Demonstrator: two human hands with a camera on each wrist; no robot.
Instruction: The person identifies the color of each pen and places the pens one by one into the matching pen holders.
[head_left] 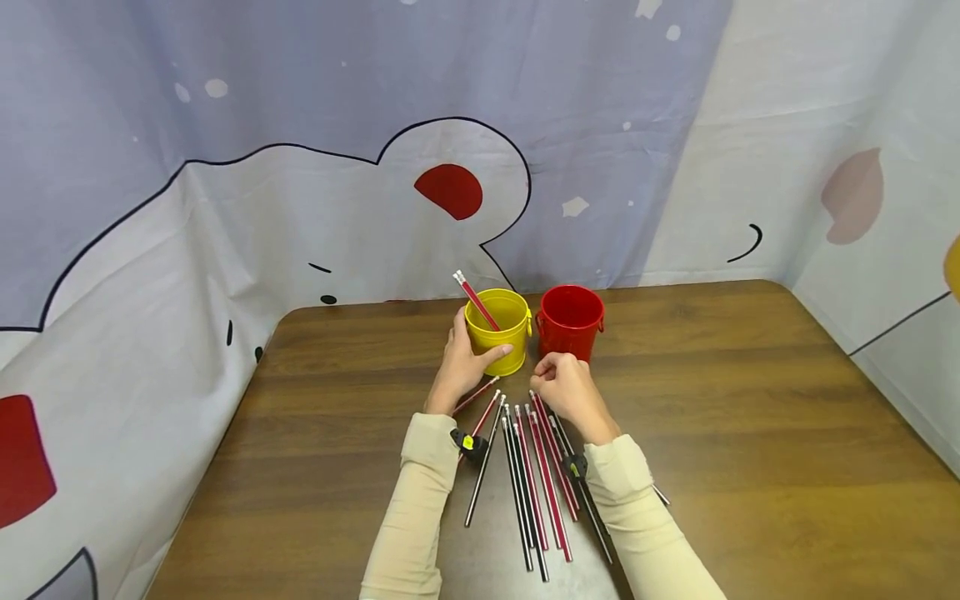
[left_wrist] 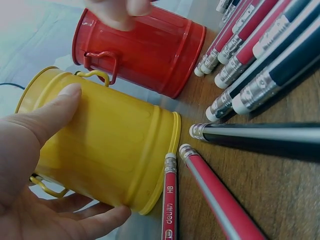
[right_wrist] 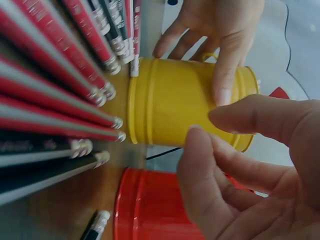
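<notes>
My left hand (head_left: 462, 367) holds a small yellow bucket (left_wrist: 107, 140) from its left side, thumb across the front and fingers curled round the wall. One red pencil (head_left: 477, 302) leans inside that bucket with its eraser end up. A red bucket (head_left: 572, 333) stands just to the right. In front of it hovers my right hand (head_left: 572, 390), holding nothing; in the right wrist view its fingers are loosely bent, with a gap between thumb and fingertips. Several red pencils (head_left: 542, 467) and black pencils (head_left: 516, 492) lie on the table below the hands, eraser ends towards the buckets.
The brown wooden table (head_left: 750, 400) ends at the back against a printed curtain (head_left: 315, 225). A red pencil (left_wrist: 170, 195) lies close by the yellow bucket's base. One pencil tip (head_left: 662, 495) shows from beyond the right sleeve.
</notes>
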